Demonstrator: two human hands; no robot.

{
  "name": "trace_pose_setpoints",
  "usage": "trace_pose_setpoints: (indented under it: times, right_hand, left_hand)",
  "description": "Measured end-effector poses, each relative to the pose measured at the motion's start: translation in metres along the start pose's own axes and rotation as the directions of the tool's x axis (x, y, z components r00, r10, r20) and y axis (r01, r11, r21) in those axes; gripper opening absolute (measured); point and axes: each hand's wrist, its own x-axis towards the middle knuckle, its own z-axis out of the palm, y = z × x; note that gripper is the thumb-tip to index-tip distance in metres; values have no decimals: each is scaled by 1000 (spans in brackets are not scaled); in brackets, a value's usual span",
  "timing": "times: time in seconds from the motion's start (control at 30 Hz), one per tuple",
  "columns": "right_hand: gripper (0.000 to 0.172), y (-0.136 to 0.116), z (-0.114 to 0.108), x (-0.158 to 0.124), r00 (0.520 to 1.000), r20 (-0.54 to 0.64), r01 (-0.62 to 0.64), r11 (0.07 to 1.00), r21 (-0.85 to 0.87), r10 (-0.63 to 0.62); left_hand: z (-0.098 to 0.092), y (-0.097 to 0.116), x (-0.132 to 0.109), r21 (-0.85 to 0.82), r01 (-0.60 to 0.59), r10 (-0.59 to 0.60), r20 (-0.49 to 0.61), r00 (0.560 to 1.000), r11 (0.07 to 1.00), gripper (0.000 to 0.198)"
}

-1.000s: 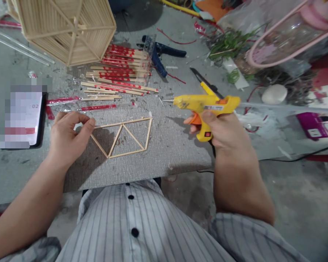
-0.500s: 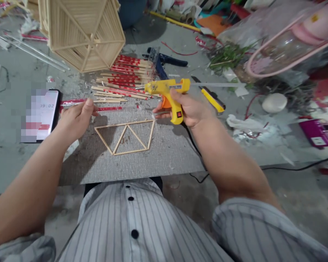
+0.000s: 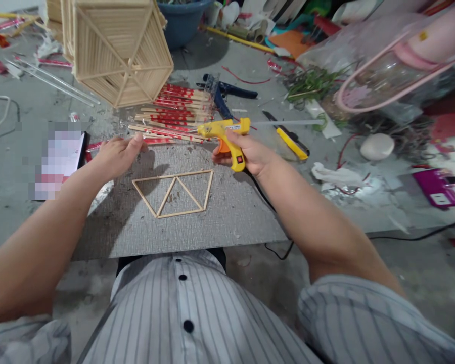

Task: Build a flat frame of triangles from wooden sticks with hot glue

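Note:
My right hand (image 3: pixel 246 151) grips a yellow hot glue gun (image 3: pixel 235 144) by its handle, fingers near the orange trigger. The gun's nozzle points left, and a clear glue stick (image 3: pixel 284 123) sticks out of its back. My left hand (image 3: pixel 121 155) is closed over a red-printed clear wrapper (image 3: pixel 157 140) beside the loose chopsticks, its fingertips mostly hidden. Below and between my hands, a flat frame of thin wooden sticks (image 3: pixel 180 215) lies on the grey board (image 3: pixel 136 237), with two slanted sticks forming a triangle inside it.
A six-sided stick structure (image 3: pixel 125 60) stands at the back left. Several chopsticks in red wrappers (image 3: pixel 182 103), blue-handled pliers (image 3: pixel 235 90) and a yellow utility knife (image 3: pixel 293 141) lie behind my hands. A phone (image 3: pixel 60 162) is at left, a pink-capped bottle (image 3: pixel 398 71) at right.
My left hand has moved forward and slightly right, the wrapper shifting toward the chopsticks with it. My right hand and the glue gun have shifted a little left and down in view.

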Motion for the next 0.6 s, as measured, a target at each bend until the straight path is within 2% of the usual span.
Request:
trace_pose_setpoints:
  times: [0.03, 0.07, 0.13, 0.23, 0.43, 0.6]
  right_hand:
    - [25, 0, -3, 1, 1000, -26, 12, 1000, -1, -12]
    - [25, 0, -6, 3, 998, -60, 27, 1000, -6, -28]
    - [24, 1, -15, 7, 989, -134, 63, 998, -25, -66]
    - [23, 4, -32, 14, 969, -201, 130, 988, -78, -144]
    - [48, 7, -65, 12, 930, -193, 286, 946, -155, -313]
    - [61, -1, -75, -4, 929, -139, 323, 934, -153, -344]
  left_hand:
    - [-5, 5, 3, 54, 70, -76, 119, 990, 996, 59]
    - [-10, 10, 7, 110, 108, -125, 169, 978, 988, 57]
    - [-17, 18, 14, 160, 81, -120, 254, 960, 984, 58]
    - [-19, 21, 25, 172, -9, -49, 328, 943, 985, 57]
    - [-2, 17, 48, 181, -225, 152, 346, 926, 957, 53]
    - [8, 25, 67, 184, -216, 156, 297, 942, 959, 64]
